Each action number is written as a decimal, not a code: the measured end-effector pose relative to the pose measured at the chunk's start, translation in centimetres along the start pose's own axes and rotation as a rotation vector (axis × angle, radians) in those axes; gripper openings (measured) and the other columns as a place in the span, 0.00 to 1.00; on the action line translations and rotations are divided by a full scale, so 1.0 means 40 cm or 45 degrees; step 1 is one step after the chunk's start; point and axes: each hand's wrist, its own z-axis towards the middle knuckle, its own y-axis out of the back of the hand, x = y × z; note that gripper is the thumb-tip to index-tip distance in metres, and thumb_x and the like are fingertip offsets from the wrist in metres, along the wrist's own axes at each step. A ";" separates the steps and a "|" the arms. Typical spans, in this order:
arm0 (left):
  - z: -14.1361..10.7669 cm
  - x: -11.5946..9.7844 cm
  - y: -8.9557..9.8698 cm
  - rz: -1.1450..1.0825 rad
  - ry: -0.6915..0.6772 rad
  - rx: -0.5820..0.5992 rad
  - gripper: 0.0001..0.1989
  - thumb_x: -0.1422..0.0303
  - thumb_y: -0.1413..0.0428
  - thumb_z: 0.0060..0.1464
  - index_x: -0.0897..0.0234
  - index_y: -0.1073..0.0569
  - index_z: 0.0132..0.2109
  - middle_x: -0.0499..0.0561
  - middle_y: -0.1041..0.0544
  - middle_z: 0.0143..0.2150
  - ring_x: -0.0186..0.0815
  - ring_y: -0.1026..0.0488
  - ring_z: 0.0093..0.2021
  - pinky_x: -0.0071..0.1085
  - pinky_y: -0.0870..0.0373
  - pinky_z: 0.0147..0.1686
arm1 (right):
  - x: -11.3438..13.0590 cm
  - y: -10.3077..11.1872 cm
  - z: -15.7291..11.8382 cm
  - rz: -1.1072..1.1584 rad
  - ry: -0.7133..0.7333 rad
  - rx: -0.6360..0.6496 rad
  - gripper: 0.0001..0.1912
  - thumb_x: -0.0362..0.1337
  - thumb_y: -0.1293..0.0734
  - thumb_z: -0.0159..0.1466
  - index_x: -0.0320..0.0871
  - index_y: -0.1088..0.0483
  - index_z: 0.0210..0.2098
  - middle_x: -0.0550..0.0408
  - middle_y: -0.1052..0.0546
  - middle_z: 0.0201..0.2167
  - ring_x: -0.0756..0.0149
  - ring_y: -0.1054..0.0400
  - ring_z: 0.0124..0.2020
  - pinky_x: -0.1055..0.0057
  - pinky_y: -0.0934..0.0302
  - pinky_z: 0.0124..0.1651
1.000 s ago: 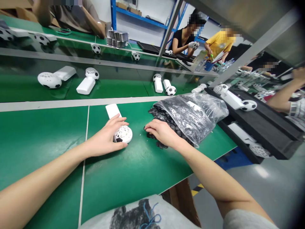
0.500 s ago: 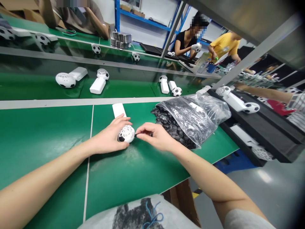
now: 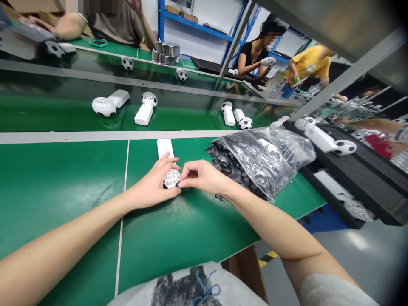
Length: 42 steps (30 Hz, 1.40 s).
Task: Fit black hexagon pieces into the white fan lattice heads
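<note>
My left hand (image 3: 153,182) is shut around a white lattice ball (image 3: 171,179) with black soccer-style patches, which hides much of it. My right hand (image 3: 204,177) reaches in from the other side, its pinched fingertips pressing against the ball and hiding whatever they hold. Just beyond my left hand, a white rectangular handle (image 3: 165,148) lies flat on the green workbench (image 3: 73,178). To the right stands a clear plastic bag (image 3: 264,163), spilling small black pieces (image 3: 223,163) next to my right hand.
A lower black tray (image 3: 331,170) holds white ball-topped units at the right. Further white balls and handles lie on a green belt (image 3: 178,119) behind a grey rail. Co-workers (image 3: 251,55) sit beyond, with a blue shelf rack behind them.
My right hand has closed in from near the black pieces to press its fingertips on the ball. The bag and handle sit as before, and the view has drifted slightly.
</note>
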 end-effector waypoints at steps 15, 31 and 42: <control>-0.004 -0.004 0.002 -0.017 -0.071 0.013 0.18 0.71 0.44 0.42 0.61 0.34 0.43 0.55 0.37 0.56 0.47 0.65 0.66 0.49 0.55 0.60 | -0.050 -0.021 0.002 0.395 -0.091 0.001 0.21 0.40 0.24 0.40 0.40 0.39 0.23 0.64 0.33 0.21 0.77 0.40 0.23 0.76 0.45 0.30; -0.005 -0.005 0.001 -0.003 -0.080 0.013 0.16 0.69 0.46 0.44 0.61 0.35 0.44 0.55 0.34 0.54 0.45 0.66 0.66 0.47 0.57 0.61 | -0.071 -0.046 -0.006 0.498 -0.111 -0.014 0.22 0.41 0.25 0.43 0.42 0.42 0.27 0.64 0.34 0.23 0.74 0.35 0.24 0.75 0.36 0.27; 0.004 0.015 0.006 0.082 -0.122 0.085 0.22 0.58 0.44 0.46 0.57 0.38 0.47 0.55 0.46 0.59 0.50 0.59 0.64 0.50 0.53 0.59 | -0.078 0.141 -0.089 -0.744 0.018 -0.526 0.04 0.34 0.35 0.58 0.41 0.28 0.29 0.56 0.26 0.27 0.70 0.35 0.29 0.72 0.41 0.35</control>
